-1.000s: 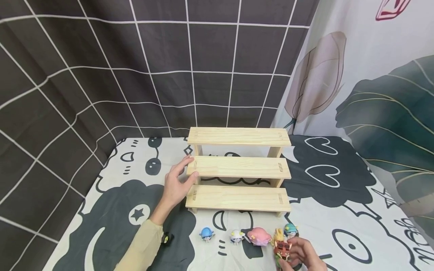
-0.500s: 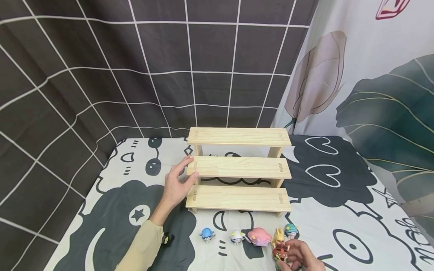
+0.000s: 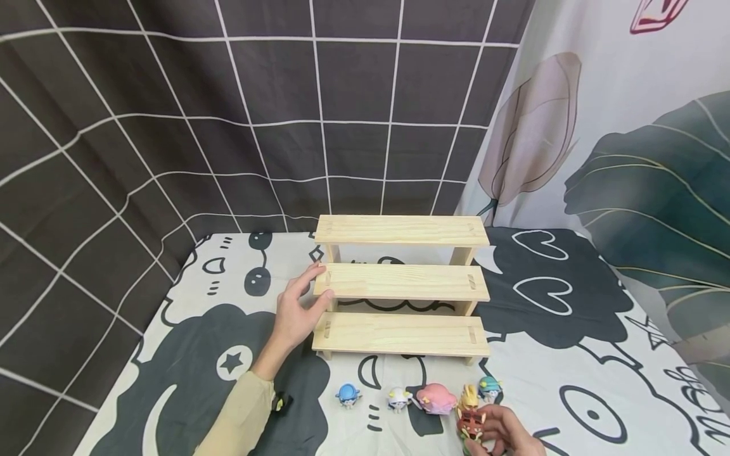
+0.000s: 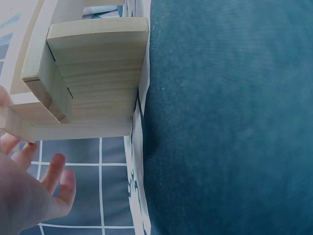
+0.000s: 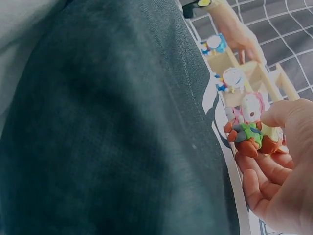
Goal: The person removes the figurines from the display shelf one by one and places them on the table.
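Note:
In the head view my left hand (image 3: 295, 313) holds the left end of a three-tier wooden display shelf (image 3: 399, 282), thumb and forefinger at the edges of the middle board. The left wrist view shows the side of the shelf (image 4: 98, 73) with the fingers at its end. My right hand (image 3: 510, 434) pinches a small red-brown toy figurine (image 3: 471, 423) at the lower right. Seen from the right wrist, this figurine (image 5: 249, 137) has a green and orange body and sits between thumb and fingers. A yellow figurine (image 3: 469, 397) stands right behind it.
In front of the shelf stand a blue-hatted figurine (image 3: 348, 394), a white one (image 3: 398, 398), a pink one (image 3: 436, 398) and a teal-hatted one (image 3: 490, 387). A patterned cloth (image 3: 228, 329) lies beneath; a dark grid curtain (image 3: 256, 126) hangs behind.
The red-brown figurine has shifted slightly left and tilted in my right hand, which moved a little left too. My left hand stays on the shelf.

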Demonstrator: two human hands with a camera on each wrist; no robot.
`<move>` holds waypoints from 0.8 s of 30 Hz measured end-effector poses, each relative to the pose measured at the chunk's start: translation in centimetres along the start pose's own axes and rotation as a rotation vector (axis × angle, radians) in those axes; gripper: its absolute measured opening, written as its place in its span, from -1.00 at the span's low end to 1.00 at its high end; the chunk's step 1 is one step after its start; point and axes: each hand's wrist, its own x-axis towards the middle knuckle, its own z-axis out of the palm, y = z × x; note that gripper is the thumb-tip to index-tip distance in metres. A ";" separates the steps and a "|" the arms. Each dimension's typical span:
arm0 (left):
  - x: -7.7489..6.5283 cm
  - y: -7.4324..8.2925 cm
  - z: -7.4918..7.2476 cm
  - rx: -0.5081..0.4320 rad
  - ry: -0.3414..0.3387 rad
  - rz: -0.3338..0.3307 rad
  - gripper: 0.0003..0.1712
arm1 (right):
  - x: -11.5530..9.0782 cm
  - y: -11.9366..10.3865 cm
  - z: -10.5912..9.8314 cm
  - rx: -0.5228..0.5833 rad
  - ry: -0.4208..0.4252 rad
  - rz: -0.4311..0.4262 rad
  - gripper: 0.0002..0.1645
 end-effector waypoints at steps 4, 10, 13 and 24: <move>-0.1 0.0 0.0 0.002 -0.001 -0.001 -0.51 | 0.0 0.0 0.0 -0.008 0.007 -0.005 -0.41; 0.0 -0.1 0.0 0.003 0.001 0.004 -0.51 | 0.0 0.1 -0.1 0.004 0.008 0.023 -0.38; 0.0 -0.1 0.0 0.006 0.001 0.006 -0.51 | 0.1 0.1 -0.5 0.034 -0.047 0.118 -0.37; 0.0 -0.2 0.1 0.011 0.006 0.021 -0.52 | 0.8 0.9 -1.5 0.027 -0.158 0.341 -0.40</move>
